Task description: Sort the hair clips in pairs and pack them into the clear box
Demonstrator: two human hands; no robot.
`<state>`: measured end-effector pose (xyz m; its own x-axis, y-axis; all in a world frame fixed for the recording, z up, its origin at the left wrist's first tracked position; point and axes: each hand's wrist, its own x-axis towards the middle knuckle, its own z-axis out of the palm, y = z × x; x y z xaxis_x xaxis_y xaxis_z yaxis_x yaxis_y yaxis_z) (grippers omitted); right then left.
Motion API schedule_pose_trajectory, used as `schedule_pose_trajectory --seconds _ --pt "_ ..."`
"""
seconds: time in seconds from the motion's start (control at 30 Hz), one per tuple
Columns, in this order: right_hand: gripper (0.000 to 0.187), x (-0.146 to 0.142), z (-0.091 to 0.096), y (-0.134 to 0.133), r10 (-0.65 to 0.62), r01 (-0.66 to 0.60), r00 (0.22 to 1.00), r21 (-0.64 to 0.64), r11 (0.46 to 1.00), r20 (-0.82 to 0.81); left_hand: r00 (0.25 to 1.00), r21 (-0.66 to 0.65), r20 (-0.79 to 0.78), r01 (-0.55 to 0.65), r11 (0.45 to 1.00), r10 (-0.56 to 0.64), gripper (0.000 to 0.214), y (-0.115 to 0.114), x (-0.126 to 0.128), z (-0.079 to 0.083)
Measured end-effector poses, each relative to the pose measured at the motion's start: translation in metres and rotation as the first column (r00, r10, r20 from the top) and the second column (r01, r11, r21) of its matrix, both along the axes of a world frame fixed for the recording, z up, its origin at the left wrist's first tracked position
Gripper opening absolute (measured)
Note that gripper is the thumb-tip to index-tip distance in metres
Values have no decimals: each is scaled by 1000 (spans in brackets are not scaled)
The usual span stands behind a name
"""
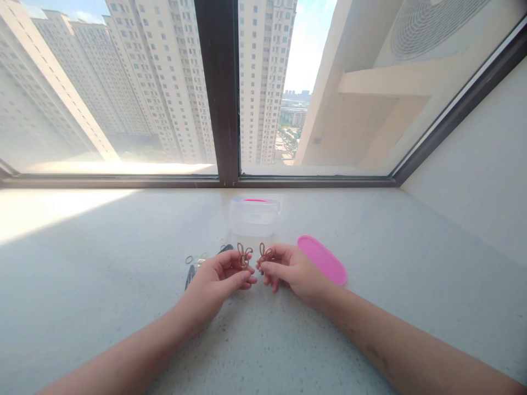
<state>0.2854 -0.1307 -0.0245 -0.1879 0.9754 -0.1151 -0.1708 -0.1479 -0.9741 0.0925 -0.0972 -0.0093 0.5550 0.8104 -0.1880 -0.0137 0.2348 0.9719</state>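
Observation:
My left hand (218,280) pinches a small brown rabbit-shaped hair clip (244,255) between thumb and fingers. My right hand (290,270) pinches a second brown hair clip (264,253) of the same shape. The two hands rest side by side on the pale stone sill (102,285), almost touching. Just behind them stands a clear plastic box (254,218) without its lid. The pink oval lid (322,259) lies flat on the sill right of my right hand.
Small hair ties and a dark clip (195,262) lie left of my left hand. A window with a dark frame (218,93) rises behind the sill. A white wall (477,164) closes the right side.

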Motion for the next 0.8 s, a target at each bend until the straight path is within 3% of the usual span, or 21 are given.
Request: schedule_pose_trajectory --seconds 0.8 --pt "24 0 0 1 2 -4 999 -55 998 -41 1000 -38 -10 -23 999 23 31 -1 0 4"
